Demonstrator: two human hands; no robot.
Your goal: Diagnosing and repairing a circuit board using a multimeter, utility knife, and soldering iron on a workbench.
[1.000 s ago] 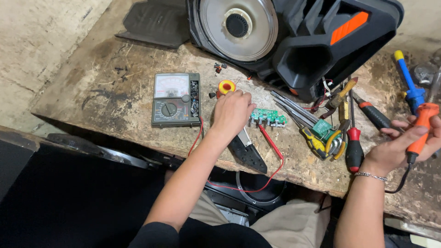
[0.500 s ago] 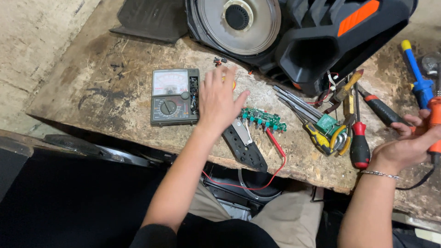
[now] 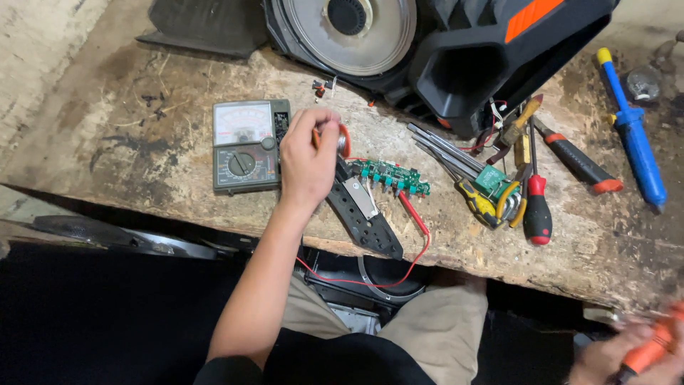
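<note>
Left hand [image 3: 308,158] pinched on solder spool [image 3: 343,140] over bench [image 3: 142,153], beside multimeter [image 3: 244,145]; right hand [image 3: 627,354] clamped on orange-handled tool [image 3: 654,344], blurred, off bench edge; risk: spool could snag red lead [image 3: 413,214], dragging circuit board [image 3: 389,176].

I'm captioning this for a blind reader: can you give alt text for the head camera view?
Seen from above, the left hand grips a small solder spool on a worn wooden bench, beside an analog multimeter and a green circuit board. The right hand, blurred at the lower corner, holds an orange-handled tool; screwdrivers lie near a black speaker.
</note>
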